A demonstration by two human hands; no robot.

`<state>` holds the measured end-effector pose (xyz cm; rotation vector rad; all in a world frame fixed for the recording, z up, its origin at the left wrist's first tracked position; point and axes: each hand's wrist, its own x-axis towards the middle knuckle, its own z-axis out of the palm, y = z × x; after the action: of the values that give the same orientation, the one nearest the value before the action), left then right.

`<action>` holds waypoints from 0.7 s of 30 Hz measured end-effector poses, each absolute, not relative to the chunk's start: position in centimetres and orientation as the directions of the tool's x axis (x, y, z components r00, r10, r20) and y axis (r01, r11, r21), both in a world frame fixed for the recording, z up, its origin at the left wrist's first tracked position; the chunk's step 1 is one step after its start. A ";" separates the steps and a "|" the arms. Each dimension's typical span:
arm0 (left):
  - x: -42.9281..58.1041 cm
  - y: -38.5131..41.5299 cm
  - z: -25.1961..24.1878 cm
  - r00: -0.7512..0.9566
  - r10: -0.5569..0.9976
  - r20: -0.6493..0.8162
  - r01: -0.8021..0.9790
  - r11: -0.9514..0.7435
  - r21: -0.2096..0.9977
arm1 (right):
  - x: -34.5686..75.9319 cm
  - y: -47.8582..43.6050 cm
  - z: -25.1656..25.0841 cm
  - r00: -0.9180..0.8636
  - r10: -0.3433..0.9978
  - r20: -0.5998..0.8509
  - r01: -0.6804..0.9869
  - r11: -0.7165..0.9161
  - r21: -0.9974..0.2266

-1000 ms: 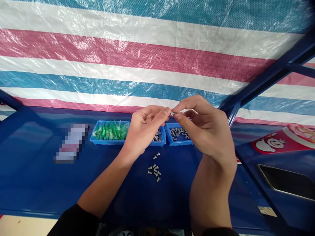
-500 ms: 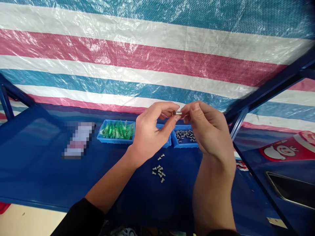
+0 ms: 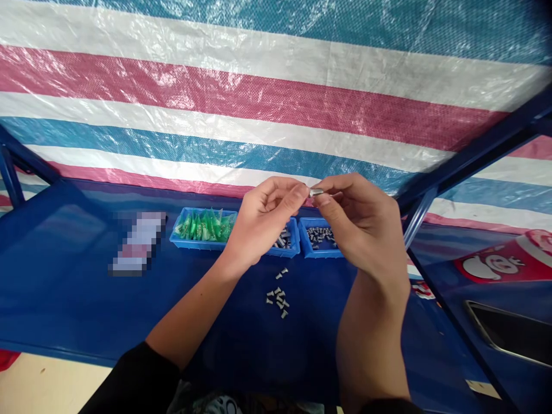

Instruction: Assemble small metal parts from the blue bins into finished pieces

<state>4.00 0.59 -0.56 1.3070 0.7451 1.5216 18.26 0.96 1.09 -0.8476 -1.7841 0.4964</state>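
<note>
My left hand (image 3: pixel 259 224) and my right hand (image 3: pixel 368 224) meet above the blue bins, each closed in a pinch on one small silver metal screw (image 3: pixel 316 192). The left thumb and fingers cover one end of it, and the right thumb and forefinger grip the other. Below the hands, several similar loose screws (image 3: pixel 280 300) lie on the blue table (image 3: pixel 207 333). Behind the left hand a blue bin (image 3: pixel 292 251) of metal pieces is partly hidden. The bin on the right (image 3: pixel 319 253) holds many small dark-looking metal screws, partly covered by my right hand.
Green packets (image 3: pixel 207 225) fill another blue bin (image 3: pixel 198 245) at the left. A blurred-out rectangular item (image 3: pixel 138 244) lies farther left. To the right are a blue metal post (image 3: pixel 416 215), a red printed package (image 3: pixel 504 259) and a phone (image 3: pixel 513 330). Striped sheeting (image 3: pixel 259 98) hangs behind.
The right thumb and forefinger have closed onto the screw, which the left hand held alone before. The left thumb has shifted up over its end.
</note>
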 end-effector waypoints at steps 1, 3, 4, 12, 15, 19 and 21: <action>3.9 0.7 -0.6 0.052 0.936 0.349 -0.312 -0.316 0.896 | 18.2 1.0 1.1 -0.221 0.714 0.664 0.338 0.695 -0.635; 3.7 0.8 -0.5 0.062 0.940 0.337 -0.362 -0.294 0.885 | 18.0 0.9 1.1 -0.255 0.671 0.697 0.382 0.732 -0.564; 3.7 0.8 -0.5 0.058 0.935 0.349 -0.369 -0.305 0.878 | 17.8 0.9 1.1 -0.260 0.667 0.698 0.391 0.734 -0.555; 3.9 0.3 -0.7 -0.074 0.657 0.750 0.156 -0.735 0.660 | 18.4 1.6 0.6 -0.210 0.854 0.476 0.123 0.506 -0.854; 4.0 0.1 -0.9 0.049 0.535 0.843 0.323 -0.808 0.494 | 18.9 1.3 1.1 -0.290 0.850 0.439 0.075 0.478 -0.875; 4.5 -0.3 -0.8 0.121 0.492 0.862 0.376 -0.827 0.419 | 19.4 -0.1 2.1 -0.285 0.856 0.431 0.182 0.490 -0.853; 4.8 -0.5 -1.1 0.154 0.515 0.843 0.385 -0.817 0.429 | 20.0 -0.6 2.1 -0.252 0.877 0.408 0.284 0.471 -0.835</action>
<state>4.81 -0.53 -1.09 2.2982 0.9009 1.7553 20.04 -0.63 2.09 -0.9882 -1.7788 0.7912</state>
